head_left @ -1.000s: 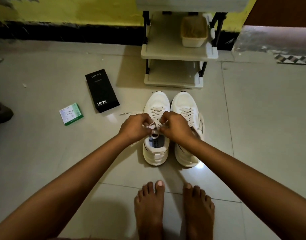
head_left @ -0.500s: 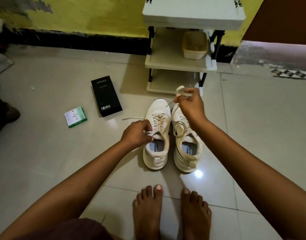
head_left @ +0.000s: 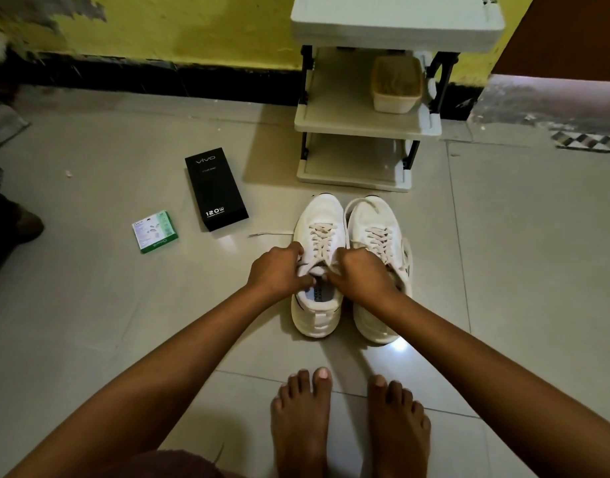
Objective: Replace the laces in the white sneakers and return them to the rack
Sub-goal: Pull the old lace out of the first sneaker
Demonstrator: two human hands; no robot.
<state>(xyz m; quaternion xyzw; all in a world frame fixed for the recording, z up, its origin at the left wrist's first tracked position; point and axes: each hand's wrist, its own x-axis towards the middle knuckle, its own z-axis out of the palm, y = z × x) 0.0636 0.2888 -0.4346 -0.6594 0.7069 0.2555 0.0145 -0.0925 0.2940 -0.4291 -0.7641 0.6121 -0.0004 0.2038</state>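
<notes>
Two white sneakers stand side by side on the tiled floor, toes toward the rack. The left sneaker (head_left: 322, 215) is laced with a cream lace (head_left: 320, 238); one loose end trails left on the floor. My left hand (head_left: 279, 269) and my right hand (head_left: 360, 270) meet over its tongue, each pinching the lace near the top eyelets. The right sneaker (head_left: 372, 215) is laced too, with a loop of lace lying over its toe. The white shoe rack (head_left: 365, 122) stands just behind them.
A beige basket (head_left: 396, 84) sits on the rack's middle shelf. A black phone box (head_left: 215, 189) and a small green-and-white packet (head_left: 154, 231) lie on the floor to the left. My bare feet (head_left: 348, 419) are close in front of the sneakers.
My right hand came down from near the rack, where it held the lace end high, back to the left sneaker's tongue beside my left hand. The lace loop now lies over the right sneaker's toe.
</notes>
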